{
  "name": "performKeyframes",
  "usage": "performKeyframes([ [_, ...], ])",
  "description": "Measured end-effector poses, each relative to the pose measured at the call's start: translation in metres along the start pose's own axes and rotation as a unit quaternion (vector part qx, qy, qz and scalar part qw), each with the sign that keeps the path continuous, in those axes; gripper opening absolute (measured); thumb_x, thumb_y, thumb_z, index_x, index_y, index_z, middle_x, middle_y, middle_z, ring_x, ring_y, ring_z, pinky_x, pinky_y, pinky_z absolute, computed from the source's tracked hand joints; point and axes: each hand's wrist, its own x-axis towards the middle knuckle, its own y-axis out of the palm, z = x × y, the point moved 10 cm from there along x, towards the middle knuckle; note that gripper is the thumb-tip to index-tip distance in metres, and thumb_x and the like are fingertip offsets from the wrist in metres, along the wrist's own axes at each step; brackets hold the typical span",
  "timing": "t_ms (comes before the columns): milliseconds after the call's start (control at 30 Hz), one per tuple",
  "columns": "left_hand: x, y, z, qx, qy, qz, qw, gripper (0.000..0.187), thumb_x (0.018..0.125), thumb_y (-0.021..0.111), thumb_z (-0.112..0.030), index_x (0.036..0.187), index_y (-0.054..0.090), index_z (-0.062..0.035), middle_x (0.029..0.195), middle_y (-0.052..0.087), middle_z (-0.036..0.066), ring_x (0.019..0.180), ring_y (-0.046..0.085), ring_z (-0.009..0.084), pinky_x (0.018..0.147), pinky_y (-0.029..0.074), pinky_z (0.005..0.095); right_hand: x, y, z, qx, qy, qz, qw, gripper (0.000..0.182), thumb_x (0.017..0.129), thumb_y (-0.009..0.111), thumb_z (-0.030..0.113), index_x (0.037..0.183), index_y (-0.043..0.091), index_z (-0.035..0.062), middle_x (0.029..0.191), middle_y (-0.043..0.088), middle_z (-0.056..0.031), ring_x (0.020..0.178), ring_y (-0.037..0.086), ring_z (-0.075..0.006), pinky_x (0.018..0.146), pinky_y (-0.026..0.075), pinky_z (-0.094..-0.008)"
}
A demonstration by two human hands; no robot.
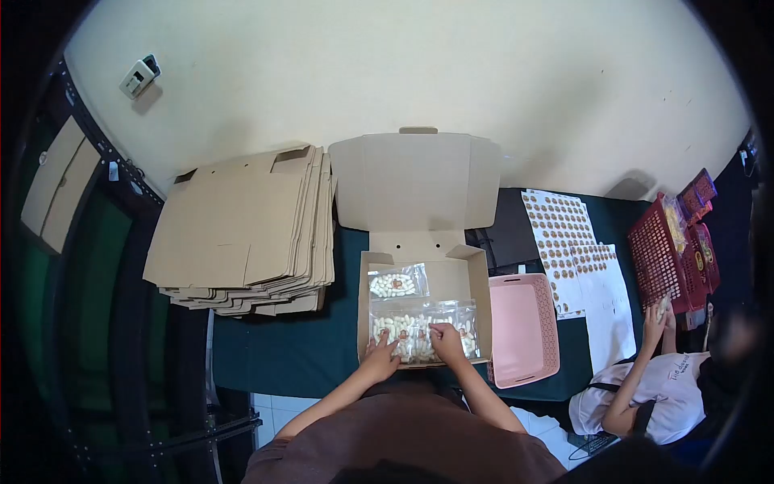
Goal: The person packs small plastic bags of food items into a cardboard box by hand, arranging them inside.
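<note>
The box [455, 282] stands open on the worktop [345, 278], and its lid [415, 181] is raised behind it, probably to leave the inside free for both hands. The left hand [381, 357] lies with fingers a little spread on the lower bags [413, 345] inside the box, near its front wall; it seems to press them flat. The right hand [448, 342] touches these bags more to the right, fingers curled and narrow; I cannot tell if it pinches the plastic. The bags are clear, with pale, rounded pieces and small brownish stickers. One upper bag [395, 285] lies behind them, at the left. The flat cartons [230, 218] are left of the box; the pink tray [522, 323] is just right of it, perhaps for easy reach.
</note>
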Motion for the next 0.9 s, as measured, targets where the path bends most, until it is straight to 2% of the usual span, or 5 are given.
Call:
performKeyframes([
  [200, 0.002, 0.005, 0.004, 0.006, -0.001, -0.005, 1.0, 0.055, 0.084, 0.049, -0.034, 0.132, 0.038, -0.0109, 0.143, 0.013, 0.022, 0.123, 0.019, 0.054, 0.104, 0.02, 0.0513, -0.002, -0.012, 0.013, 0.04, -0.045, -0.029, 0.998, 0.023, 0.076, 0.057, 0.01, 0.097, 0.064, 0.0029, 0.091, 0.059, -0.0178, 0.082, 0.059, -0.0262, 0.071, 0.048, -0.0308],
  [400, 0.0, 0.004, -0.003, 0.004, 0.016, 0.02, 1.0, 0.056, 0.087, 0.046, -0.035, 0.134, 0.034, -0.0079, 0.143, 0.008, 0.024, 0.123, 0.016, 0.0555, 0.104, 0.02, 0.0499, -0.002, -0.05, 0.016, -0.044, -0.067, -0.118, 0.99, 0.018, 0.078, 0.052, 0.011, 0.084, 0.065, 0.0003, 0.091, 0.06, -0.0205, 0.082, 0.058, -0.0345, 0.079, 0.045, -0.0402],
  [467, 0.0, 0.007, -0.001, -0.02, -0.007, 0.044, 0.999, 0.056, 0.088, 0.044, -0.035, 0.134, 0.032, -0.006, 0.143, 0.006, 0.025, 0.124, 0.013, 0.0557, 0.104, 0.02, 0.05, -0.003, -0.024, -0.002, -0.145, -0.035, 0.013, 0.989, 0.019, 0.078, 0.053, 0.013, 0.084, 0.065, -0.0003, 0.088, 0.062, -0.0203, 0.081, 0.058, -0.0349, 0.08, 0.044, -0.0402],
  [667, 0.002, 0.013, 0.002, -0.016, 0.013, 0.038, 0.999, 0.058, 0.087, 0.044, -0.035, 0.133, 0.033, -0.0022, 0.141, 0.006, 0.029, 0.125, 0.01, 0.0544, 0.105, 0.016, 0.0502, -0.008, -0.011, 0.002, -0.193, -0.094, 0.035, 0.976, 0.022, 0.079, 0.052, 0.015, 0.083, 0.064, -0.0028, 0.085, 0.063, -0.0199, 0.081, 0.059, -0.0347, 0.079, 0.044, -0.0406],
  [900, 0.0, 0.006, -0.001, -0.034, 0.023, 0.019, 0.999, 0.056, 0.086, 0.045, -0.035, 0.131, 0.036, -0.0024, 0.14, 0.009, 0.03, 0.125, 0.013, 0.0538, 0.106, 0.016, 0.0489, -0.01, -0.055, -0.017, -0.207, 0.007, -0.027, 0.978, 0.034, 0.076, 0.057, 0.021, 0.104, 0.059, 0.0006, 0.11, 0.053, -0.0261, 0.103, 0.05, -0.039, 0.092, 0.039, -0.0415],
])
